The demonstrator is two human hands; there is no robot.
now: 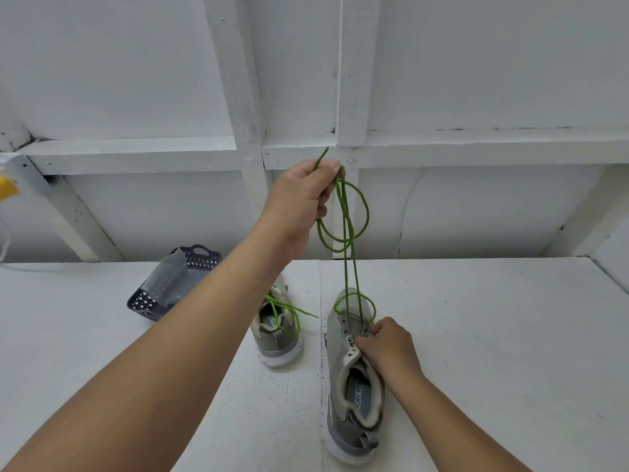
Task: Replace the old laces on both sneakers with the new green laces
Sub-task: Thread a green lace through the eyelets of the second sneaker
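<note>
Two grey sneakers stand on a white table (493, 335). The near sneaker (350, 396) has a green lace (347, 233) through its front eyelets. Both strands of that lace rise to my left hand (303, 199), which is raised high and grips them, with loops hanging below the fist. My right hand (384, 345) rests on the near sneaker's tongue and eyelet edge, fingers curled on it. The far sneaker (277, 338) sits to the left, partly behind my left forearm, laced in green with loose ends lying on it.
A dark perforated plastic basket (163, 294) with a clear plastic bag in it stands at the left back of the table. White wooden wall framing rises behind the table. A yellow object (6, 189) shows at the far left edge.
</note>
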